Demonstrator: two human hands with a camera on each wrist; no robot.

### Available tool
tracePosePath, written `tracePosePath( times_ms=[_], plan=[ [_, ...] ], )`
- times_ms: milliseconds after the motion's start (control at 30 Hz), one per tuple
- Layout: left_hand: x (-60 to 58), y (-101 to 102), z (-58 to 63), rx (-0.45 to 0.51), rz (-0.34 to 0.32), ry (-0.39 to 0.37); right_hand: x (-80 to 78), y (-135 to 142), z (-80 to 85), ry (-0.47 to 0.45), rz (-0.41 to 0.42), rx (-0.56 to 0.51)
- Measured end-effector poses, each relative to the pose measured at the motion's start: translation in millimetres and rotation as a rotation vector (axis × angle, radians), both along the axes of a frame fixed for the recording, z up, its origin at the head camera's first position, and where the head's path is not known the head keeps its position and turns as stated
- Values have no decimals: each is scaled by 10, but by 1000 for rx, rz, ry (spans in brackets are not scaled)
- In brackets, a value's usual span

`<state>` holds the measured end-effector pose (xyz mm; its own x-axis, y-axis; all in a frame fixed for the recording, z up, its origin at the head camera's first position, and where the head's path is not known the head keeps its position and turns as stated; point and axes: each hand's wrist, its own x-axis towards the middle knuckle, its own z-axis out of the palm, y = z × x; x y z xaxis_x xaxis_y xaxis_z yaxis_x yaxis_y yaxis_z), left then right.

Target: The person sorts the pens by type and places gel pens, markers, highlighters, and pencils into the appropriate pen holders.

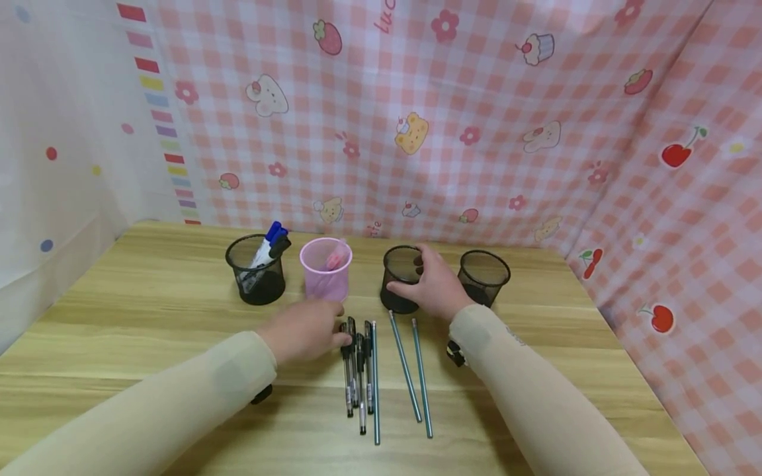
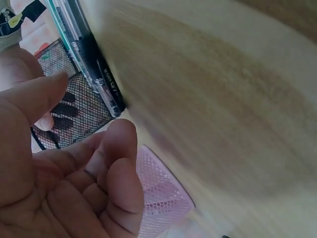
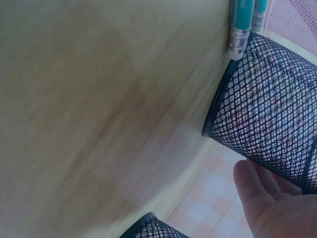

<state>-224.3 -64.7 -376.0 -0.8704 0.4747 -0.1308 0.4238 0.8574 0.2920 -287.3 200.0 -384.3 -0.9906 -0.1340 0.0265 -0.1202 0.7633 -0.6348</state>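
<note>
My right hand (image 1: 440, 287) holds a black mesh pen cup (image 1: 393, 294), thumb across its front and fingers round its right and far side. In the right wrist view, those fingers lie against the mesh. My left hand (image 1: 303, 330) is half-curled with a gap between thumb and fingertips, beside the capped ends of several black-capped gel pens (image 1: 360, 350). Nothing shows in its grasp in the left wrist view. Right of the pens lie three teal pencils (image 1: 376, 383), two of them set slightly apart. Just beyond my left hand stands a pink mesh cup (image 1: 326, 281) with a pink item inside.
At the left, another black mesh cup (image 1: 262, 291) holds markers (image 1: 260, 254) with blue and black caps. A further black mesh cup (image 1: 485, 271) stands close to the right of my right hand. Behind the wooden table (image 1: 149, 284) hangs a pink checked cloth (image 1: 369, 132).
</note>
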Motion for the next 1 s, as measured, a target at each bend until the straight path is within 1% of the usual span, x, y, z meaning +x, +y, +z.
tracePosePath(
  times_ms=[100, 267, 600, 1000],
  plan=[
    [6, 19, 3, -18, 15, -32, -1, 2, -12, 3, 2, -1],
    [8, 40, -18, -31, 28, -60, 2, 1, -14, 14, 11, -3],
    [-12, 57, -85, -27, 36, -80, 17, -2, 10, 18, 10, 5],
    [-22, 87, -93, 12, 40, -102, 16, -6, 16, 12, 3, 11]
  ],
)
